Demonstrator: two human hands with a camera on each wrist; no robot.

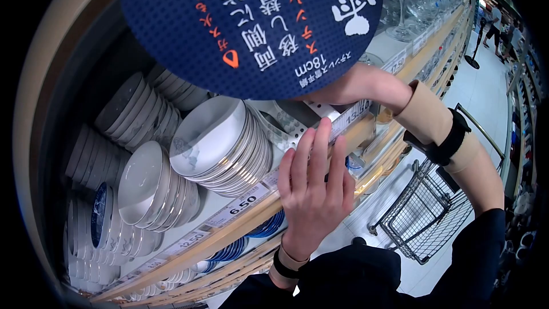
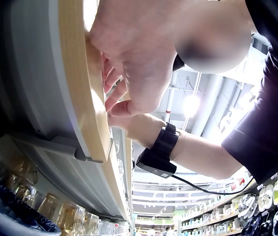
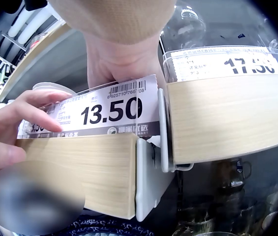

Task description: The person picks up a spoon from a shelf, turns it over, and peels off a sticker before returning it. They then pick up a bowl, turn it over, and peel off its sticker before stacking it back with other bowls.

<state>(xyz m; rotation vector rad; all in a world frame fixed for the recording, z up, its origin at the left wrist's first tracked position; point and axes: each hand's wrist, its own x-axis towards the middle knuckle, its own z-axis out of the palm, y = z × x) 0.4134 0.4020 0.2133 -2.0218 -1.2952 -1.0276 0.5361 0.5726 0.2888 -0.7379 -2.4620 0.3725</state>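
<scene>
Round blue label above the shelf front; left hand at the edge, right hand partly hidden

Item under inspection: a round dark blue label [image 1: 246, 34] with white and orange lettering, marked "18cm". It is seen in the head view over the back and front of the shelf [image 1: 214, 233], covering part of the stock. What it is fixed to cannot be determined.

The right hand [image 1: 337, 87] reaches in at the shelf's front edge, its fingers hidden behind the label; whether they grip anything, I cannot tell. The left hand [image 1: 317, 189] is spread, fingers extended and slightly apart, at the wooden front edge beside the "13.50" price tag [image 3: 112, 112]. Both wrists carry black straps.

On the shelf, near the fingers, lies a white spotted item [image 1: 290, 123], partly covered. Along the edge from there stands a nested stack of white bowls [image 1: 220, 143] tilted toward the front, behind the "6.50" tag [image 1: 243, 203]; next, smaller white bowls [image 1: 143, 186] and a blue-patterned bowl [image 1: 100, 216]. Stemmed glasses [image 1: 403, 0] stand beyond the label. A wire shopping cart [image 1: 420, 212] stands on the floor.
</scene>
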